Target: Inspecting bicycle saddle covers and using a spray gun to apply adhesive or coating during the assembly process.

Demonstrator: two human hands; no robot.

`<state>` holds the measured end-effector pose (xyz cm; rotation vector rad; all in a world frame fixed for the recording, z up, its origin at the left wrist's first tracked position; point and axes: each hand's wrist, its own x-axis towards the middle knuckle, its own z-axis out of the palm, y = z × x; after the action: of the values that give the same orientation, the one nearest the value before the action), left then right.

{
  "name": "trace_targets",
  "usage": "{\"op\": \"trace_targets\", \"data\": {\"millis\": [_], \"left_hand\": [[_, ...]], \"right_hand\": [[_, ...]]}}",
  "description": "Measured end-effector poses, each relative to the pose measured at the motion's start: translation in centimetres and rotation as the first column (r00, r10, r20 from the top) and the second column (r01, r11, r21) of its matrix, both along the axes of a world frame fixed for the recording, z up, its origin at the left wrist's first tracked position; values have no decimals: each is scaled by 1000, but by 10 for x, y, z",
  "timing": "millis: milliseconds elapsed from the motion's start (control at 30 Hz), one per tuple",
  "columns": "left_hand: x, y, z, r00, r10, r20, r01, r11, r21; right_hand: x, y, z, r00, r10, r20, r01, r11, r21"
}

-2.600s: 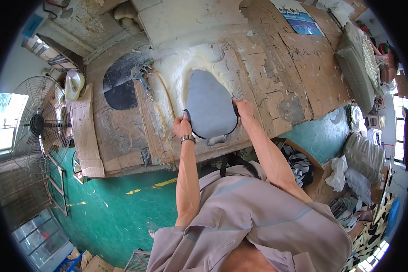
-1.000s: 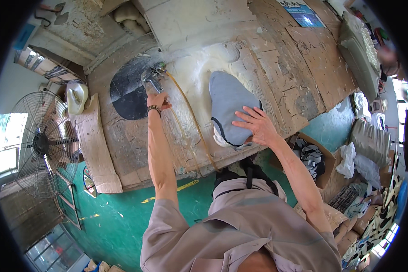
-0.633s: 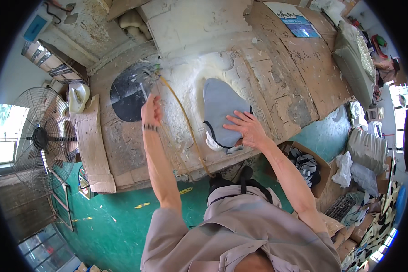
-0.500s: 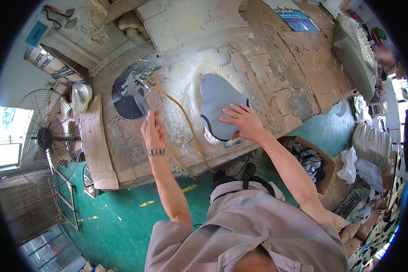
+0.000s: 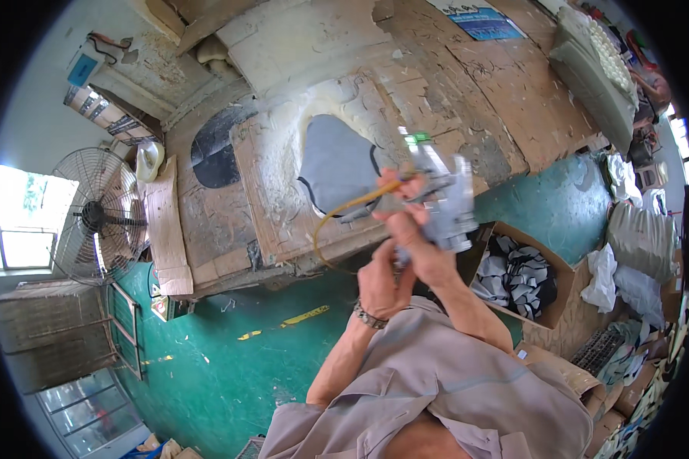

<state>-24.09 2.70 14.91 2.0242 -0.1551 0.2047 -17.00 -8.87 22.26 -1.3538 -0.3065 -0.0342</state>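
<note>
A metal spray gun (image 5: 445,210), smeared by motion and with a green part at its top, is in my right hand (image 5: 425,249), fingers closed around it. From it a yellow hose (image 5: 352,205) loops left and down past the table edge. My left hand (image 5: 383,284), with a band on the wrist, is closed just below the right one; what its fingers grip is hidden. Beyond both hands a grey fabric piece with black edging (image 5: 333,161) lies flat on the cardboard-covered table (image 5: 264,226), over a patch of whitish residue.
A dark rounded patch (image 5: 220,149) marks the table's left part. An open box of black and grey scraps (image 5: 513,279) stands on the right. A fan (image 5: 92,214) is at far left, and a blue printed sheet (image 5: 482,21) lies at the back.
The spray gun has gone from the table's left side into my right hand. My right hand has left the grey fabric piece, and my left hand has moved right and nearer, beside it.
</note>
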Motion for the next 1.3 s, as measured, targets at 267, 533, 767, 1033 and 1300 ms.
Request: {"op": "trace_targets", "data": {"millis": [267,533,767,1033,1300], "left_hand": [[94,3,-45,967,-70,244,-83,820,566],[185,53,-115,987,-65,-145,158,334,929],[264,88,-76,899,-251,-359,437,462,771],[255,94,-99,789,-370,-490,614,502,609],[233,91,-134,921,-296,-253,382,555,739]], "right_hand": [[-64,-197,1,940,-329,-94,316,939,-134],[-98,-294,1,975,-150,164,211,852,-479],[-145,-309,-17,977,-206,-58,151,857,-493],[-173,-303,-23,999,15,-33,-22,976,-215],[-193,-257,16,1000,-30,-5,25,891,-453]]}}
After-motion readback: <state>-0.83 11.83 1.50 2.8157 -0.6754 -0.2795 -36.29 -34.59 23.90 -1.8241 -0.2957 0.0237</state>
